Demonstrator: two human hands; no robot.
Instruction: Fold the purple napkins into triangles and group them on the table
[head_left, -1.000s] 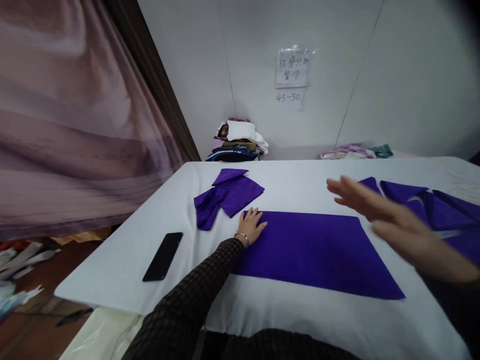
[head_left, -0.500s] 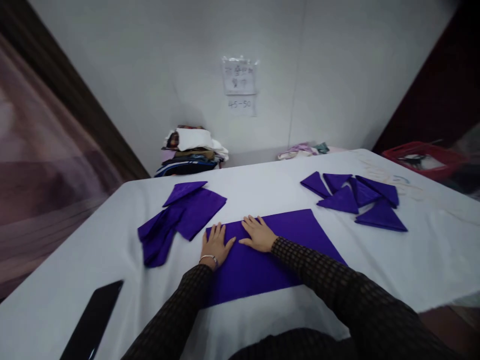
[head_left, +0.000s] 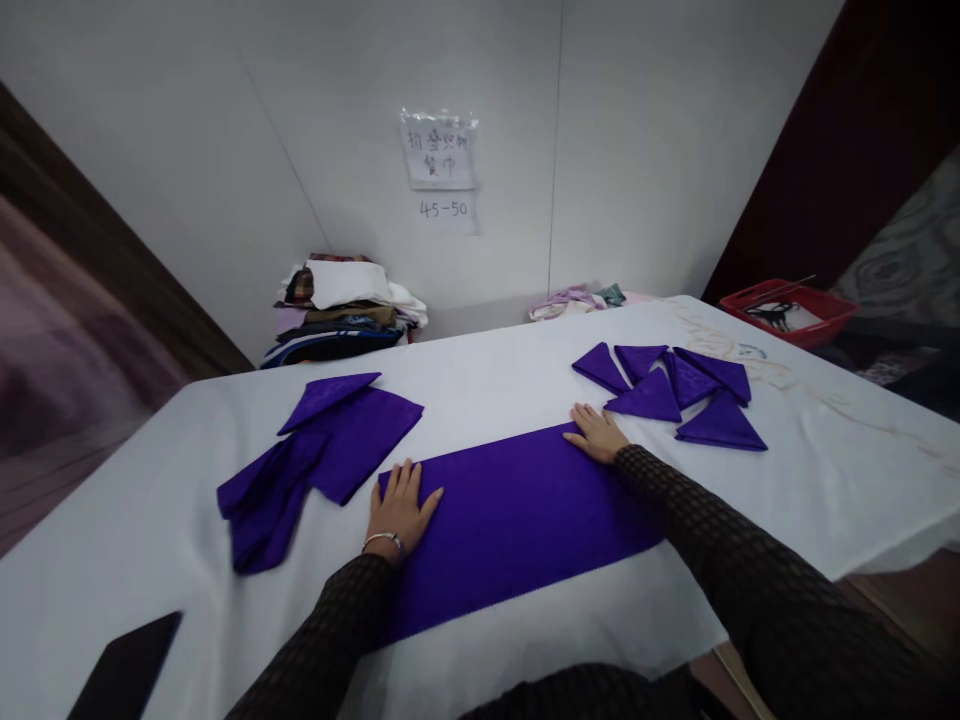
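A purple cloth napkin, folded into a long rectangle, lies flat on the white tablecloth before me. My left hand rests spread on its far left corner, a bracelet at the wrist. On the far right corner lies my right hand, fingers stretched out and palm down. Neither hand grips anything. Left of the napkin are loose, crumpled purple napkins. Several purple napkins folded into triangles sit just beyond my right hand, partly overlapping.
A black phone-like slab lies at the near left. Stacked clothes stand against the wall at the back, with more fabric farther right. A red basket is past the table's right end. Handwritten paper hangs on the wall.
My right hand has slid right along the napkin's far edge to its corner. My left hand stays on the left corner. The camera view has turned slightly to the right.
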